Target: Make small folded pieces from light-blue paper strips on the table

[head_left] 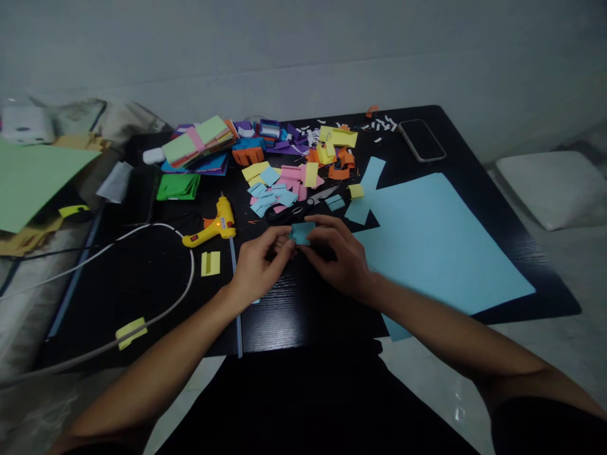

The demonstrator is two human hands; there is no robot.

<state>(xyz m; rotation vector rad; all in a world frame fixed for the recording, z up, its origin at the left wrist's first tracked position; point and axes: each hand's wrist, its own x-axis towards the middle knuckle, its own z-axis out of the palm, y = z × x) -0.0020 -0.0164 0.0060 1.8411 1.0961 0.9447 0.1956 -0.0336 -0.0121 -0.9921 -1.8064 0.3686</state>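
Observation:
Both of my hands pinch one small blue piece of paper [302, 233] above the near middle of the black table. My left hand [262, 260] grips its left side between thumb and fingers. On the right edge, my right hand [339, 253] closes with its fingertips. Just beyond them lie scissors [322, 194], partly hidden among folded blue paper pieces [270, 197] and pink ones [293, 172]. Left of my hands rests a yellow glue gun [215, 224] with an orange light on its body. A large blue paper sheet [436, 240] spreads under my right forearm.
A white cable [193, 272] loops across the left side. Folded yellow papers [210, 263] lie near it. At the back are a bundled paper stack [199, 144], green papers [178, 187], white scraps [379, 124] and a phone [422, 140]. A white stool [552, 186] stands right.

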